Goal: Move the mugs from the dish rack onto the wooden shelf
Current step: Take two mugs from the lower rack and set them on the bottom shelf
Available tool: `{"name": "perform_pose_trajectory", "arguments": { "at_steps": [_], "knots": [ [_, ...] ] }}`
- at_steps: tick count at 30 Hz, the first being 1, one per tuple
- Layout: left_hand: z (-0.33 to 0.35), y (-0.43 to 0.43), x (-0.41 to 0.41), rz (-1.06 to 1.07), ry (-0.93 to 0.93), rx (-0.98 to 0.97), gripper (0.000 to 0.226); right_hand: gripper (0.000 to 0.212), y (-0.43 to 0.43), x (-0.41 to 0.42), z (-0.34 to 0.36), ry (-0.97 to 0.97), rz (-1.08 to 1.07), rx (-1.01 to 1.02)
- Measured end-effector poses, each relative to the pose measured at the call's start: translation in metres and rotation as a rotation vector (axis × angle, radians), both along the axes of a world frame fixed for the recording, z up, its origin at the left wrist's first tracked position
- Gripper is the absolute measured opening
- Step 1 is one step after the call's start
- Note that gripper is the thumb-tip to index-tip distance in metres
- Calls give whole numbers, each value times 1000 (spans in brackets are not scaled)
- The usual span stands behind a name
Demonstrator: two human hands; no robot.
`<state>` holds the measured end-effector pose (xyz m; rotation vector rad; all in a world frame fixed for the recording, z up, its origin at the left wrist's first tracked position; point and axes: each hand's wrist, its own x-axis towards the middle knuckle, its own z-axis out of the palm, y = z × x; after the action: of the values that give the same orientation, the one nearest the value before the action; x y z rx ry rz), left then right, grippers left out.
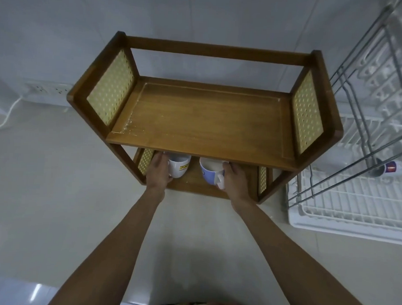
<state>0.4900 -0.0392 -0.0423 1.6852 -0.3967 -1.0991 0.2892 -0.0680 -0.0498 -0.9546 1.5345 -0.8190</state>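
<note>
Head cam: pale glossy bench (55, 192) against a white tiled wall, power strip (48, 91) at the back left. Wooden shelf (197, 120) sits centre, top tier bare. Lower tier: white mug (178, 168) w/ yellow label on the left, blue mug (209, 174) on the right, both upright, mouths up, interiors look empty. Left hand (158, 173) wraps the white mug's side; right hand (234, 183) grips the blue mug at its handle, which points toward the camera. Dish rack (354, 205) just beside the shelf on the right, one small cup (387, 168) lying tilted on it.
</note>
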Motion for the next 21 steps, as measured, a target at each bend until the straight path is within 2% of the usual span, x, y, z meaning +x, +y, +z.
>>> {"name": "perform_pose_trajectory", "arguments": {
  "at_steps": [14,21],
  "knots": [
    [-6,-7,8,-16,-3,-29,15,37,-9,14,-4,124,127,-5],
    [0,3,9,-16,-22,-16,36,34,0,9,12,161,195,-43]
  ]
}}
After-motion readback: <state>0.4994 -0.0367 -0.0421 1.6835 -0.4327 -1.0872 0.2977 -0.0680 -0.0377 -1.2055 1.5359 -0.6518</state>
